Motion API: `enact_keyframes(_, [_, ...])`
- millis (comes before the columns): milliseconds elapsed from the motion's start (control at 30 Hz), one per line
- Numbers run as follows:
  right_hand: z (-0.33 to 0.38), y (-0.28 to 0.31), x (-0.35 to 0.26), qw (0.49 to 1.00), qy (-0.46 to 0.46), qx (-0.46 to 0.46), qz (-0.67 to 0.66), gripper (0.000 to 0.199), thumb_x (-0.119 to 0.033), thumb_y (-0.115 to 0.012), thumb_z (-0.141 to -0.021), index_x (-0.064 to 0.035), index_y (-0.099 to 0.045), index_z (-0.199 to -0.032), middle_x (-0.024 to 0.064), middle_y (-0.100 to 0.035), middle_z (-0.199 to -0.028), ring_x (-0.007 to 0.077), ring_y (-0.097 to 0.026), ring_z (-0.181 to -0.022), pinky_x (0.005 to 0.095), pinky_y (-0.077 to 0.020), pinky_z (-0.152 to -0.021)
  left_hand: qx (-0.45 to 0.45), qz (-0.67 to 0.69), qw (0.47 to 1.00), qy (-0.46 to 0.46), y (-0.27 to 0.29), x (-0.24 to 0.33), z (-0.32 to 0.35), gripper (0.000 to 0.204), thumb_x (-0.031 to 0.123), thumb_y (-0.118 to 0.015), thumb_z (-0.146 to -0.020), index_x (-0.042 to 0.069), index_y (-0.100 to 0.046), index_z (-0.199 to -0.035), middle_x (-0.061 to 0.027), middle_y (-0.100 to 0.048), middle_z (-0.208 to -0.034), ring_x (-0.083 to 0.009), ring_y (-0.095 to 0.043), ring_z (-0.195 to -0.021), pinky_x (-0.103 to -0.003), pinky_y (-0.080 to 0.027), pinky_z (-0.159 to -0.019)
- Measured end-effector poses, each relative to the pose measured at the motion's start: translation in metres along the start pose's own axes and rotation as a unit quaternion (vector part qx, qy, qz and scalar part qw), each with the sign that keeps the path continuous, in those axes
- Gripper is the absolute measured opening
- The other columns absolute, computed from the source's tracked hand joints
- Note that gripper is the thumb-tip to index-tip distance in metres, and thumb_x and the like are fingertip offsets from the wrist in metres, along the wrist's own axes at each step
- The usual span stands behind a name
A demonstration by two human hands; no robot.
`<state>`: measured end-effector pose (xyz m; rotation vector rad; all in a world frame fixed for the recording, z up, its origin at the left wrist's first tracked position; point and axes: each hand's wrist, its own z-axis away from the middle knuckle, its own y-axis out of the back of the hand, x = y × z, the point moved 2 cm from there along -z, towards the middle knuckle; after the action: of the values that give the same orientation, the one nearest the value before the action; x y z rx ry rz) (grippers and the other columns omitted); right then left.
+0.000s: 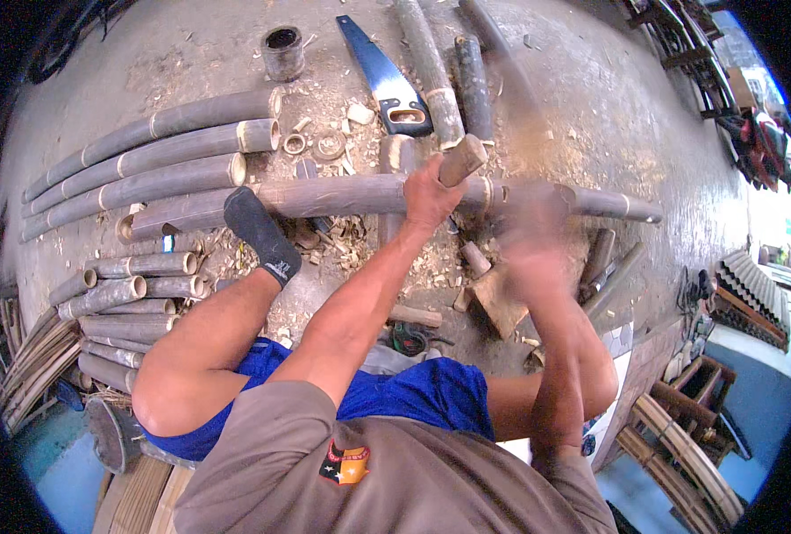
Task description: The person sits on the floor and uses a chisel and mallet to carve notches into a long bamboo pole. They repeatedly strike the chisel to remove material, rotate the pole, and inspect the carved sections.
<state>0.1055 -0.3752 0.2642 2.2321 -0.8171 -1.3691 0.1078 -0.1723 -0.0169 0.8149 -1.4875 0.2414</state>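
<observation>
Across chip-strewn floor (609,116), long bamboo pole (342,196) with socked foot (262,236) over its left part, presumably for steadiness; above it, left hand (429,198) wrapped around short wooden piece (464,160); right hand (538,267) motion-blurred, finger spread and any hold unclear.

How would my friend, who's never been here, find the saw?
Start at the long bamboo pole lying across the middle of the picture. Past it, toward the top, look on the floor between the round container and the pale bamboo pole. The saw is there: flat, with a bluish blade narrowing to its tip, while the bamboo beside it is round.
</observation>
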Motion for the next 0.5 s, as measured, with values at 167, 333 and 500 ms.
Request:
enact_keyframes(167, [0.061, -0.054, 0.017, 0.982, -0.051, -0.180, -0.010, 0.083, -0.027, -0.074, -0.081, 0.0030, -0.037, -0.149, 0.0204, -0.058, -0.131, 0.0300, -0.062, -0.112, 0.0413, -0.0507, -0.097, -0.014, -0.009, 1.000, 0.022, 0.020, -0.019, 0.014, 0.042, 0.027, -0.079, -0.073, 0.003, -0.067, -0.106, -0.0198, -0.072, -0.088, -0.0385, -0.071, -0.085, -0.045, -0.056, -0.077])
enact_keyframes(333, [0.079, -0.019, 0.027, 0.965, -0.177, -0.139, -0.133, 0.088, -0.028, -0.075, -0.079, 0.0032, -0.034, -0.151, 0.0185, -0.055, -0.133, 0.0273, -0.061, -0.113, 0.0408, -0.0497, -0.097, 0.015, 0.130, 0.988, 0.087, 0.037, 0.005, -0.006, 0.035, 0.020, -0.078, -0.079, 0.003, -0.062, -0.105, -0.0114, -0.071, -0.089, -0.0238, -0.069, -0.083, -0.038, -0.054, -0.076])
enact_keyframes(500, [0.105, -0.004, 0.063, 0.941, -0.164, -0.256, -0.146, 0.078, -0.037, -0.070, -0.083, 0.0043, -0.041, -0.143, 0.0175, -0.064, -0.116, 0.0279, -0.064, -0.102, 0.0406, -0.0514, -0.091, 0.019, 0.180, 0.977, 0.111, 0.035, -0.024, -0.016, 0.036, 0.020, -0.078, -0.079, 0.002, -0.060, -0.104, -0.0104, -0.069, -0.094, -0.0236, -0.068, -0.090, -0.037, -0.053, -0.078])
